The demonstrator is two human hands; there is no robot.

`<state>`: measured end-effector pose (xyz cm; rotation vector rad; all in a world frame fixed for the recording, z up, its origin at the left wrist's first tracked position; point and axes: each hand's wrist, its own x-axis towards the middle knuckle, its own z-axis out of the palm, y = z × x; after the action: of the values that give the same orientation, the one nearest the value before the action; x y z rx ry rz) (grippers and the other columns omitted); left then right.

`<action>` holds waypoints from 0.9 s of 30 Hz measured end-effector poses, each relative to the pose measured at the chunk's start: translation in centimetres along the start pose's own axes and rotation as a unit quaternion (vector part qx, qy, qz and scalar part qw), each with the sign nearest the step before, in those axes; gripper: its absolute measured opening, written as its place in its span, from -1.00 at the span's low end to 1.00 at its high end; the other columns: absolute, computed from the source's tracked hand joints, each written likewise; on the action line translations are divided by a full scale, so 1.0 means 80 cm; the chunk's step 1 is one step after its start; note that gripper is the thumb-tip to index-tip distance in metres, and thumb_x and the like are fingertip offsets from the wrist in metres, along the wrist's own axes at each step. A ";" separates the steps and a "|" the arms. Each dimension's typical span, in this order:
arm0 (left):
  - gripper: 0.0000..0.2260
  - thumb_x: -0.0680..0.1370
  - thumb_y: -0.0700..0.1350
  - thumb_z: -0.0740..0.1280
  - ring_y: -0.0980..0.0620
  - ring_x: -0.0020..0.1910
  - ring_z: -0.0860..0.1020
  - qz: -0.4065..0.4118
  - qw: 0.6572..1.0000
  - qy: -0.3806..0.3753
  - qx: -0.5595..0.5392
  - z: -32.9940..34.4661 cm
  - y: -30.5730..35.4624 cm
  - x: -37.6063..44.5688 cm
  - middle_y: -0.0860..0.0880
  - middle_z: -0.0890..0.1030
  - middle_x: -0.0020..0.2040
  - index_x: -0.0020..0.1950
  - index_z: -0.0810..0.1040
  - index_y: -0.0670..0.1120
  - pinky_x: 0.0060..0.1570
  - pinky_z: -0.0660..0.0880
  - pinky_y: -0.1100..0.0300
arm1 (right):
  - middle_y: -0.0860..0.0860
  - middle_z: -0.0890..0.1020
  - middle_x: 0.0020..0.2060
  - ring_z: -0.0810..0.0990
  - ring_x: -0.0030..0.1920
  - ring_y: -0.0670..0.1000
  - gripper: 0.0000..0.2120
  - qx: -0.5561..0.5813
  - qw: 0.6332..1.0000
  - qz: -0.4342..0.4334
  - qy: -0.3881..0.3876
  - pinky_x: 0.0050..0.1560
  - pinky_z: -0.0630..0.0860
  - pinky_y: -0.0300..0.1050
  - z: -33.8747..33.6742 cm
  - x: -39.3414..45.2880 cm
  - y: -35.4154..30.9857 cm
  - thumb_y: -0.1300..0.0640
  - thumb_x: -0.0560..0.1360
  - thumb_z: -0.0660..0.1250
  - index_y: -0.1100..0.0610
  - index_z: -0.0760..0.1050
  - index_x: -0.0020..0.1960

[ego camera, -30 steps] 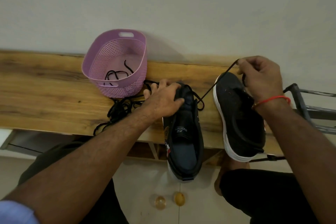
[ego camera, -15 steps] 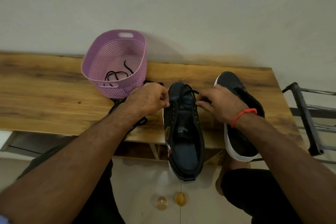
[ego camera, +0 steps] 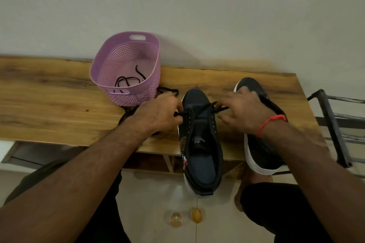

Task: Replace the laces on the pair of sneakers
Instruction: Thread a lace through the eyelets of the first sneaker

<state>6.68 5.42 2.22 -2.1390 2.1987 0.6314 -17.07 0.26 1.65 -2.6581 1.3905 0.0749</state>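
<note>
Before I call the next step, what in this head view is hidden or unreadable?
- Right hand: motion-blurred, so its grip on the black lace is unclear.
- Black white-soled right sneaker: eyelets hidden by the right wrist.
- Loose black laces beside the purple plastic basket: covered by the left hand.

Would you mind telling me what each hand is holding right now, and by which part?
The left hand pinches the black lace by its left end; the right hand seems to hold the other end, though blur hides that grip.
</note>
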 end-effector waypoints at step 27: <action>-0.81 0.56 0.04 0.44 -0.06 0.03 0.60 -0.157 0.987 -0.035 0.027 -0.029 -0.030 -0.004 -0.05 0.63 0.02 0.07 0.60 -0.04 0.14 0.56 -0.10 | -0.01 0.62 0.00 0.42 0.17 0.11 -0.81 -0.050 0.993 0.098 -0.043 0.23 0.33 0.13 -0.018 0.000 0.027 -0.03 0.64 0.19 -0.06 0.57 0.08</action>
<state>9.68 5.11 3.81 -2.3250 1.7664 0.6075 -18.83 -1.17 2.89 -2.5516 1.6561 0.2820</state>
